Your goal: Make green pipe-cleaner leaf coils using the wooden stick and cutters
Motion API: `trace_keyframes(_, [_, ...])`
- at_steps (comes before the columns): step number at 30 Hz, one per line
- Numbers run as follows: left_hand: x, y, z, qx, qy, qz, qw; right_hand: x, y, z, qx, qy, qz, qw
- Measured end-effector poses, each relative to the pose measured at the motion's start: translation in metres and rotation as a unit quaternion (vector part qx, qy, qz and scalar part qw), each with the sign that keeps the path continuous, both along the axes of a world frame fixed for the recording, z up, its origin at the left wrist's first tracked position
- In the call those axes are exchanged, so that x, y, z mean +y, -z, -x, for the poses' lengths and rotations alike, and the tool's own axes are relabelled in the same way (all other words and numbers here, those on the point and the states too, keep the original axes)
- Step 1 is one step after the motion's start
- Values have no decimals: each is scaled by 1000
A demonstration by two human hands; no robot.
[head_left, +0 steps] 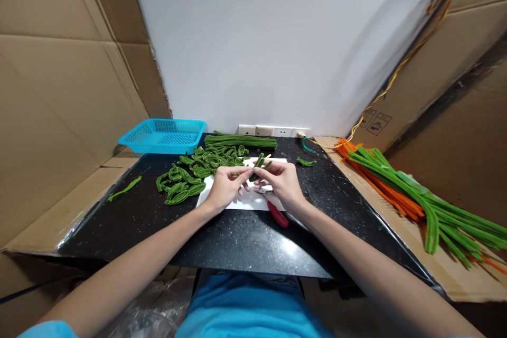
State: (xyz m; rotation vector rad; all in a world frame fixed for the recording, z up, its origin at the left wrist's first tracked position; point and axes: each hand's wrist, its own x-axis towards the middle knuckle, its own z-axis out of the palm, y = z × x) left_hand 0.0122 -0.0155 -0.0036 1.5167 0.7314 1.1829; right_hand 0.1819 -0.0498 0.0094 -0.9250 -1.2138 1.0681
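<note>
Over a white sheet [237, 203], my left hand [229, 185] and my right hand [281, 182] meet at the fingertips. Both pinch a dark green pipe cleaner [259, 160], whose bent ends stick up between the fingers. Some of it is hidden behind my fingers. Under my right hand lies a pair of pliers [278, 215] with red handles, its metal jaws on the sheet. To the left of my hands spreads a pile of green pipe-cleaner loops [184, 185]. A bundle of straight dark green pipe cleaners [241, 141] lies behind the pile.
A blue plastic basket [162, 140] stands at the back left. On cardboard at the right lie bright green pipe cleaners [431, 206] and orange ones [384, 190]. Power sockets [273, 130] line the wall base, with a twisted yellow cord [396, 76] rising right. Cardboard walls flank the black tabletop [245, 243].
</note>
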Motion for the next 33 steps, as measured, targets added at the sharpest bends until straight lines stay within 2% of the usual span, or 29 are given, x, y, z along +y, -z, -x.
trace_keyframes(3, [-1,2,0,31,6,-2,999,0,2,0,-19,17,10,1000])
trace_keyframes(8, [1,2,1,69,-1,-45,997,-2,2,3,-32,28,5,999])
trace_keyframes(14, [0,-2,2,98,19,-61,993,-1,4,2,-33,19,-9,999])
trace_keyframes(23, [1,0,1,77,8,-30,997,2,2,2,51,50,4,997])
trace_keyframes(29, [-2,-1,1,96,12,-46,994,-1,-1,5,-12,17,-1,1000])
trace_keyframes(33, [-3,-3,1,87,16,-12,996,0,1,3,-15,19,15,1000])
